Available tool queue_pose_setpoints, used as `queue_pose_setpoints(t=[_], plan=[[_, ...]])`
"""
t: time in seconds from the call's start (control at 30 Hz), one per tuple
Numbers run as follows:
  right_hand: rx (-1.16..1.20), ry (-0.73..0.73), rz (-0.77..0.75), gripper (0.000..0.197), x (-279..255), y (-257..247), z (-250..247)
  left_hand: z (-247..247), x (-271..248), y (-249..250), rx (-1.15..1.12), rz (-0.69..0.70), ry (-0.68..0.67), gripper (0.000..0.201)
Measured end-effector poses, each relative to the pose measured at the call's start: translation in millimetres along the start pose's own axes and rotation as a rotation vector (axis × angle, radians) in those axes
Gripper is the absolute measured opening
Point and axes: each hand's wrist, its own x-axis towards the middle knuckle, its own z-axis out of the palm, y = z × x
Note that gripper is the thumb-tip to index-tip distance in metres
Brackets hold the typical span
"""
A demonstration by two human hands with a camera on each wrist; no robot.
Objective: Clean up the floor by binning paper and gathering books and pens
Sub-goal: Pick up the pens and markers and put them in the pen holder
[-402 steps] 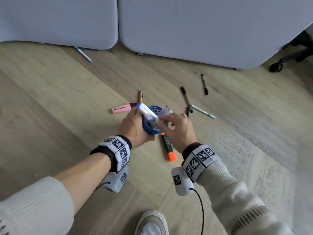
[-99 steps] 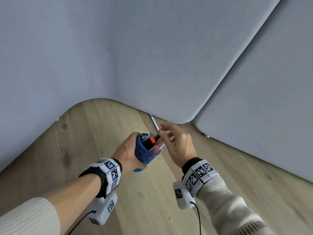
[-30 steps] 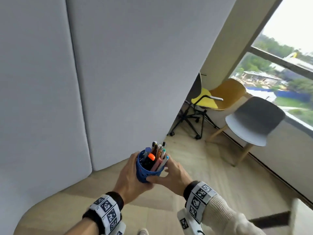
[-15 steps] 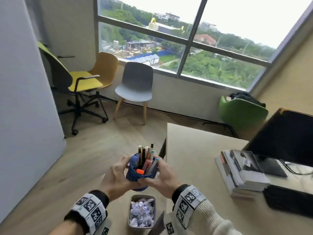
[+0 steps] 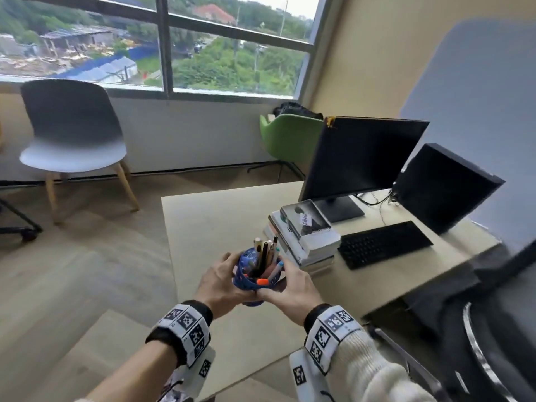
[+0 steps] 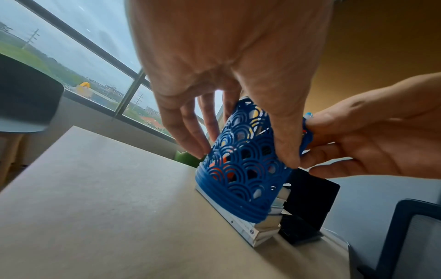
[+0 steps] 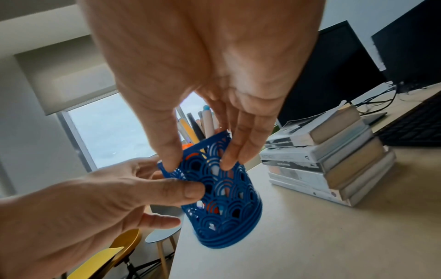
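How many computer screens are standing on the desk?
2. One monitor stands behind the stack of books. The second monitor stands to its right, behind the keyboard. More could be hidden beyond the right edge of the picture.

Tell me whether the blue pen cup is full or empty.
Full: pens and markers stick up past the rim of the cup, and more colours show through its cut-out wall. Both the left hand and right hand hold it.

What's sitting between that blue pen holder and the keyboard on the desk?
A stack of books lies between the blue pen holder and the black keyboard; the head view shows it.
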Motion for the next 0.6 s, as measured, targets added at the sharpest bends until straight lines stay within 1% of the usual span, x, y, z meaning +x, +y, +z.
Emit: queue_pose_setpoints(t=[0.1, 0.2, 0.27, 0.37, 0.47, 0.6], plan=[[-0.016, 0.008, 0.014, 0.060, 7, 2, -8, 11, 21, 1, 0.000, -0.030, 0.002, 0.087], [-0.037, -0.043, 0.003, 0.063, 31, 2, -15, 20, 44, -5, -0.010, -0.088, 0.021, 0.083], [-0.046, -0.056, -0.016, 0.060, 52, 5, -18, 23, 60, -10, -0.012, -0.139, 0.048, 0.079], [-0.045, -0.101, -0.056, 0.055, 85, 15, -24, 26, 86, -13, 0.076, -0.214, 0.110, 0.074], [-0.105, -0.162, -0.098, 0.056, 123, 27, -32, 31, 115, -15, 0.164, -0.279, 0.154, 0.075], [-0.188, -0.264, -0.184, 0.051, 180, 50, -43, 48, 161, -17, 0.257, -0.427, 0.238, 0.080]])
